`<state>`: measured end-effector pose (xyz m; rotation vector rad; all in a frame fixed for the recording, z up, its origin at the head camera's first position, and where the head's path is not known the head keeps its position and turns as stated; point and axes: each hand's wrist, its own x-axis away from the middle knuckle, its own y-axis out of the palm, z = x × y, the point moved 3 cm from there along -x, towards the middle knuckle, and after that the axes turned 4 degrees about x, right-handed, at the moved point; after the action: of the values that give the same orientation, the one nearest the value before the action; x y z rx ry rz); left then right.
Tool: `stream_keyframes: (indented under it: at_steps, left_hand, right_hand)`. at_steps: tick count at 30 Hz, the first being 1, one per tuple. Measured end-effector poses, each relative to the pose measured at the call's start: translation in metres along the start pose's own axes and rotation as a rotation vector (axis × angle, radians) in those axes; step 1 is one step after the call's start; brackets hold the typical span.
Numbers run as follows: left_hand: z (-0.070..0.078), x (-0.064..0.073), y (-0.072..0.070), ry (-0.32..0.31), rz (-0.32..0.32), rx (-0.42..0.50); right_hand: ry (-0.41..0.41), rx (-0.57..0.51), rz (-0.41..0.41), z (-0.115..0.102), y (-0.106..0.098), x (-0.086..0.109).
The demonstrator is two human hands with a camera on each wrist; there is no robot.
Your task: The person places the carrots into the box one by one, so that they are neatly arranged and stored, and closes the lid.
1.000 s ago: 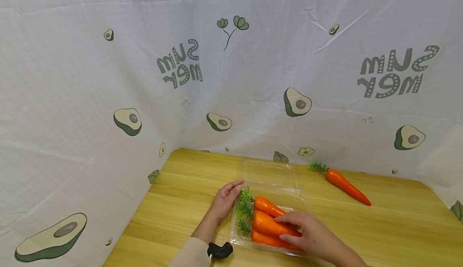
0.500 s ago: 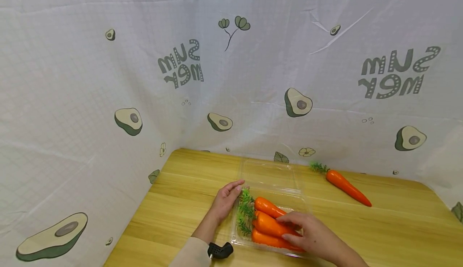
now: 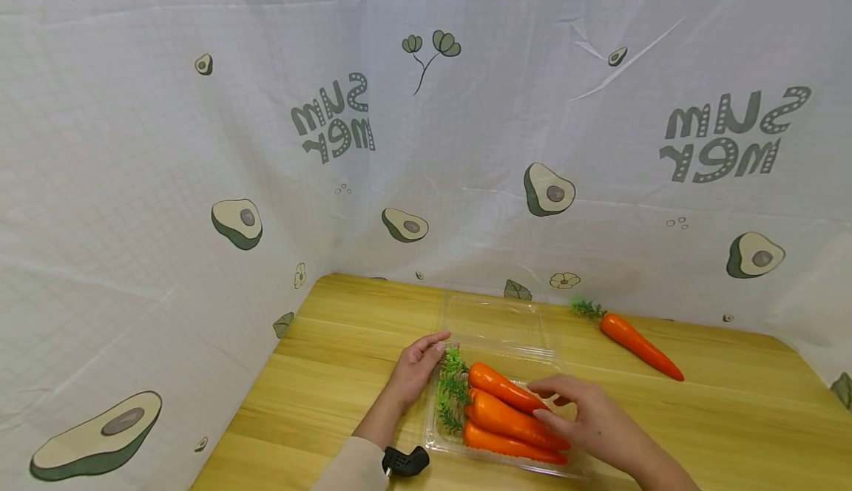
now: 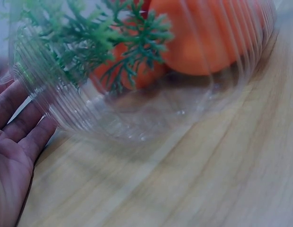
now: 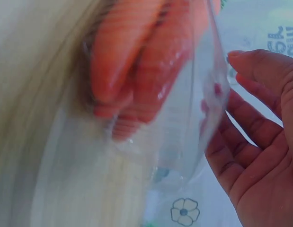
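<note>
Three orange carrots [image 3: 506, 422] with green leafy tops [image 3: 452, 390] lie side by side in a clear plastic clamshell box [image 3: 444, 443]. Its lid [image 3: 495, 321] is folded back flat behind it. My left hand [image 3: 409, 373] rests at the box's left back corner. In the left wrist view its fingers [image 4: 24, 124] lie against the ribbed outer wall. My right hand [image 3: 586, 417] is at the box's right side, fingers and thumb apart, close over the carrot tips. In the right wrist view nothing sits between the thumb [image 5: 262, 64] and fingers, which are right at the clear wall.
Another carrot [image 3: 639, 343] lies on the wooden table [image 3: 319, 373] to the back right of the box. A black device [image 3: 406, 461] is at the left sleeve. White printed cloth [image 3: 466, 143] hangs behind the table and along its left side.
My right hand has let go of the middle carrot and moved right and slightly up, uncovering the carrot tips. My left hand and the box have stayed in place.
</note>
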<state>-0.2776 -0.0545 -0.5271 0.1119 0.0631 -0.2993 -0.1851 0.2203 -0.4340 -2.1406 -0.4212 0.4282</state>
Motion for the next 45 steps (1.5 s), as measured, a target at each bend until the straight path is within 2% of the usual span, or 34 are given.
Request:
stream_keyframes:
  at_steps: [3, 11, 17, 21, 27, 31, 38, 45]
  left_hand:
    - [0.001, 0.000, 0.000, 0.001, 0.007, -0.010]
    - [0.000, 0.000, 0.000, -0.006, 0.014, -0.006]
    - [0.001, 0.001, 0.001, 0.000, 0.017, -0.007]
    - [0.001, 0.000, 0.000, -0.002, 0.017, -0.003]
    - [0.001, 0.000, 0.000, -0.004, 0.012, 0.000]
    - [0.001, 0.000, 0.000, -0.005, 0.015, -0.007]
    - [0.000, -0.001, -0.001, -0.003, 0.020, -0.013]
    - [-0.001, -0.002, -0.001, -0.008, 0.020, -0.012]
  right_hand:
    - [-0.009, 0.031, 0.068, 0.003, -0.006, 0.001]
    - [0.064, 0.087, 0.199, 0.013, -0.022, 0.005]
    - [0.062, 0.145, 0.284, 0.020, -0.032, 0.005]
    - [0.081, 0.150, 0.303, 0.027, -0.039, 0.005]
    - [0.203, 0.106, 0.303, 0.042, -0.047, 0.004]
    - [0.255, 0.100, 0.321, 0.051, -0.051, 0.004]
    - [0.367, 0.069, 0.274, 0.074, -0.058, 0.004]
    - [0.417, 0.068, 0.282, 0.099, -0.066, 0.003]
